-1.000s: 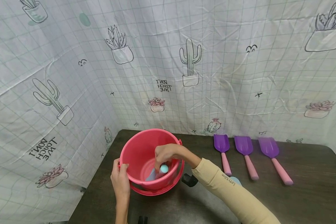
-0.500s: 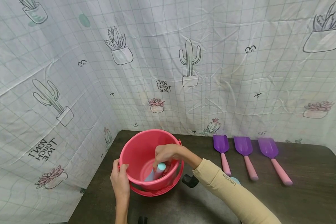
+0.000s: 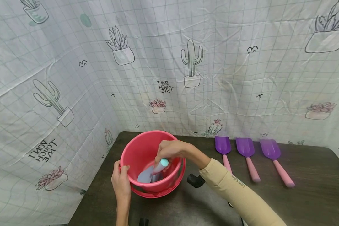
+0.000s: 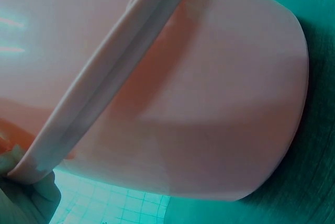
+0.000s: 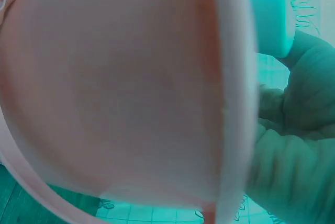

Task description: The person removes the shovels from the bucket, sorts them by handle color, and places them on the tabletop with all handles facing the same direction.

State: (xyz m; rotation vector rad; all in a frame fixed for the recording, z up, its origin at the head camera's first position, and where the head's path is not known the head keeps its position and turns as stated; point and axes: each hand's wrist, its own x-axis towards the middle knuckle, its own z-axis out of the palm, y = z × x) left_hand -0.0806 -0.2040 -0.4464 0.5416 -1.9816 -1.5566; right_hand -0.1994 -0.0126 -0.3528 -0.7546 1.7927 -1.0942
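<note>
A pink bucket point(image 3: 144, 147) stands tilted toward me on the dark table, its carrying handle point(image 3: 155, 194) hanging down in front. My left hand point(image 3: 121, 180) grips its left rim, thumb over the inside edge; the left wrist view shows fingers at the rim point(image 4: 99, 82). My right hand point(image 3: 171, 150) reaches inside and grips the handle of a pale blue toy shovel point(image 3: 144, 176). Its turquoise handle end point(image 5: 272, 25) shows beside the thumb in the right wrist view. Another greyish piece point(image 3: 157, 177) lies by the blade, partly hidden by the bucket wall.
Three purple shovels with pink handles lie in a row at the back right: the left one point(image 3: 223, 145), the middle one point(image 3: 245, 147) and the right one point(image 3: 270, 149). A printed curtain point(image 3: 214, 69) hangs behind and left of the table point(image 3: 313, 169).
My right hand has risen slightly inside the bucket, lifting and tilting the toy shovel's handle, and more of the pale blue blade shows. My left hand has stayed on the rim.
</note>
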